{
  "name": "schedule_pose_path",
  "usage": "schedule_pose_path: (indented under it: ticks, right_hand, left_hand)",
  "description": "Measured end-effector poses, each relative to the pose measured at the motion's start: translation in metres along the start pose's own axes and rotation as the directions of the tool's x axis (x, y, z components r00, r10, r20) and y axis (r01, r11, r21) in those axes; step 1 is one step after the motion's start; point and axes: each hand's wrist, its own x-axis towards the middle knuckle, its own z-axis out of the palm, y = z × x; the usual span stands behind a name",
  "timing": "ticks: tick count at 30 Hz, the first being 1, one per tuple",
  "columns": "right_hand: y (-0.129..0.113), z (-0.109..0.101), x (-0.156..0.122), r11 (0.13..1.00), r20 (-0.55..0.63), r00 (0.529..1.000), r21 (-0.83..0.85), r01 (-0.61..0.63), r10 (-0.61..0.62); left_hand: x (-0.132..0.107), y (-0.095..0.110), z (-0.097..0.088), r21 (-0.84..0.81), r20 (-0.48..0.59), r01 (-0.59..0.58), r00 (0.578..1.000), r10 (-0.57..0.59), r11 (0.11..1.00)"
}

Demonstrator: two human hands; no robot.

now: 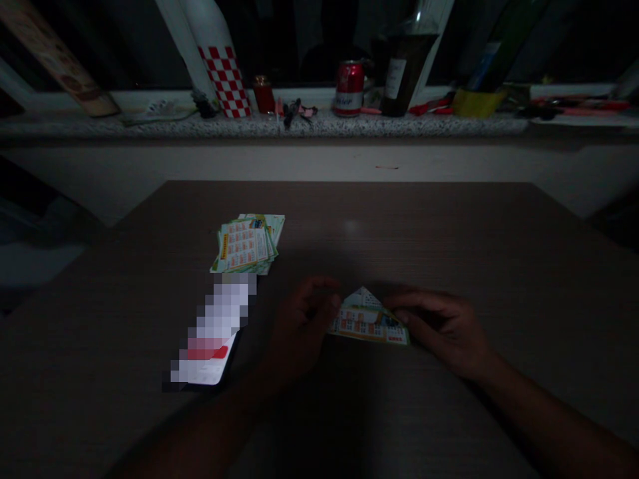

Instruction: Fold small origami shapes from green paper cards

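A folded printed paper slip (369, 324), with a pointed top and rows of small orange and white boxes, is between my two hands just above the table. My left hand (305, 319) pinches its left edge between thumb and fingers. On the opposite side, my right hand (444, 326) grips the upper right edge, thumb in front. Up and to the left of my left hand lies a loose stack of similar printed slips (245, 245). A lit phone (212, 346) lies beside my left forearm, most of its screen blurred out.
The dark wooden table (424, 219) meets a wall at the back. On the stone windowsill (184, 128) stand a red-and-white checkered bottle (227, 80), a small red jar (263, 94), a red can (348, 88), a dark bottle (402, 73) and a yellow holder (478, 103).
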Motion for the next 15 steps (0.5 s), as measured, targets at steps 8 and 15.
schedule_pose_path:
  ticks: [8,15]
  right_hand:
    - [0.0016,-0.0004,-0.0006,0.999,0.021,1.0,0.031,0.006,-0.006]
    - [0.0004,0.0017,0.0,1.0,0.004,1.0,0.019,0.01,-0.01]
  left_hand:
    - [0.0005,-0.0001,-0.0005,0.04,0.035,-0.004,0.999,0.003,0.999]
    - [-0.0008,0.0038,0.0004,0.028,0.039,0.035,0.999,-0.036,0.999]
